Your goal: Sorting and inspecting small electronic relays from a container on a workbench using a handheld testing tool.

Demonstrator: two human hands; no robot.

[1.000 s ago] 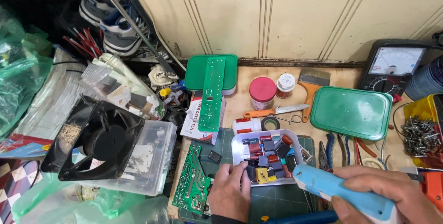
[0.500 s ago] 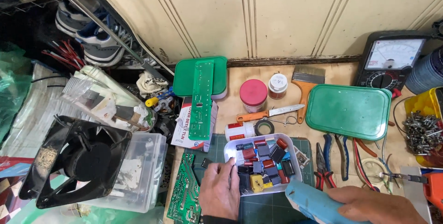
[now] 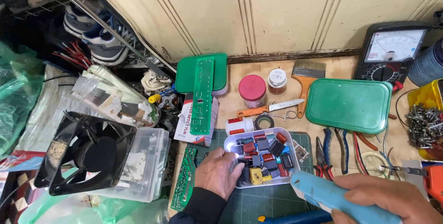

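At lower centre, the left hand dips bunched fingers into a white tray of capacitors, steadying it, while the right hand stays clamped round a blue tool.

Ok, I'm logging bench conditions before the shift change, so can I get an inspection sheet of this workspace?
Surface: wooden bench with a green cutting mat, crowded.
Job's things: white tray full of small coloured components; light blue handheld tool.
Clutter: green lid, paintbrush, orange-handled knife, pink-lidded jar, pliers, circuit boards, black fan, yellow bin of metal parts.
Grippers: left hand fingers in the tray; right hand wrapped around the blue tool.
Cables: loose wires beside the pliers.
Surroundings: cream panelled wall, analog meter, shoes on a rack, green plastic bags.
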